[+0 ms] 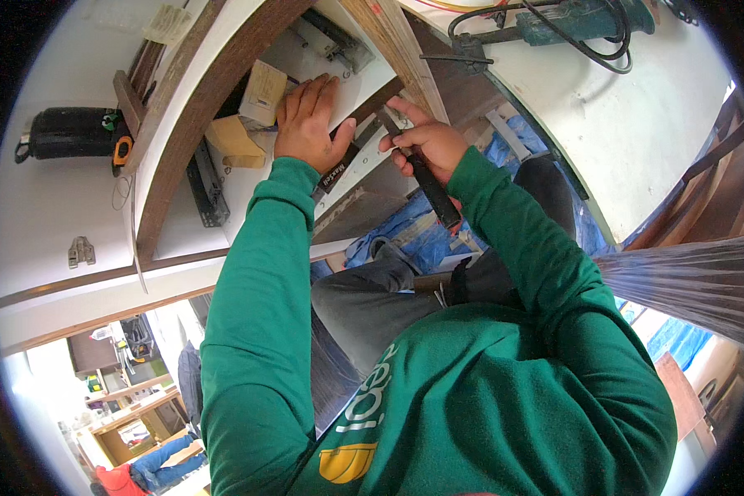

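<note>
My left hand (308,128) lies palm down inside a white cabinet with dark wood edging, its fingers stretched out against the edge of a panel. A dark strip with pale lettering (332,175) shows beneath its wrist. To its right, my right hand (428,149) is closed around a black-handled hand tool (431,188). The tool's flat end points up toward the dark wood edge, and its handle butt slants down toward me. What kind of tool it is, I cannot tell. Beside my left fingers sit a small cardboard box (264,93) and an opened brown carton (236,142).
Metal drawer slides (207,186) lie in the cabinet. Left of the curved divider are a black bottle (70,132), a tape measure (122,151) and a hinge (81,251). A corded green power tool (574,23) rests on a white panel (628,124). Another person (145,475) is at lower left.
</note>
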`<act>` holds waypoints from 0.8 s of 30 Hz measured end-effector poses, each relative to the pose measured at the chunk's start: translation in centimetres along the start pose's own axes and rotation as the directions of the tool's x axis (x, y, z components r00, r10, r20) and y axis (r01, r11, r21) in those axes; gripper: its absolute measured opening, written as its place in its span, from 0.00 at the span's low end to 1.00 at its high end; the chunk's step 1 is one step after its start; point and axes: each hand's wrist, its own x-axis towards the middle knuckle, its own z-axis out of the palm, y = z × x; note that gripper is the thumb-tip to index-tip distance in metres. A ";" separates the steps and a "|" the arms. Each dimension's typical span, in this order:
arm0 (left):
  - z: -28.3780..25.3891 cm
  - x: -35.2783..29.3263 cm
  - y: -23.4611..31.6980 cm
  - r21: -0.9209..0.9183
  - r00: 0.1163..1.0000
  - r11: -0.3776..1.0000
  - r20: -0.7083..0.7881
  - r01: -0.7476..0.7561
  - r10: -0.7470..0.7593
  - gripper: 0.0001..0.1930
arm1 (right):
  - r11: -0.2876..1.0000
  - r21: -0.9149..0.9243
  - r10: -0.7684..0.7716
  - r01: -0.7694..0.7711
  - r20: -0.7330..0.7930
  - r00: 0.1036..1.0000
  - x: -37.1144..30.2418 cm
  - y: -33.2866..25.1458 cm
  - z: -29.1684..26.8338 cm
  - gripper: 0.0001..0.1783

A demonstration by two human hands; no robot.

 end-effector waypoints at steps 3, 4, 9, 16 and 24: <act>0.1 0.0 -0.1 -0.005 1.000 1.000 0.004 0.001 -0.001 0.34 | 0.999 -0.020 0.029 -0.029 -0.011 1.000 0.1 0.7 0.7 0.40; 0.1 0.0 -0.1 -0.010 1.000 1.000 0.001 0.002 -0.002 0.34 | 0.999 -0.022 0.027 -0.027 0.016 0.999 0.2 0.9 0.9 0.40; 0.0 0.0 -0.1 -0.028 1.000 1.000 -0.007 0.010 -0.010 0.34 | 0.999 -0.033 0.035 -0.034 0.023 0.999 0.5 1.5 1.9 0.42; -0.1 -0.3 -0.1 -0.044 0.999 0.998 0.003 0.034 -0.034 0.34 | 0.981 -0.195 0.020 0.001 0.106 0.994 -0.4 2.3 1.7 0.41; 0.1 -0.6 -0.8 -0.140 0.995 0.988 -0.067 0.063 -0.073 0.31 | 0.995 -0.042 0.081 -0.088 -0.153 0.985 -1.5 3.4 1.2 0.27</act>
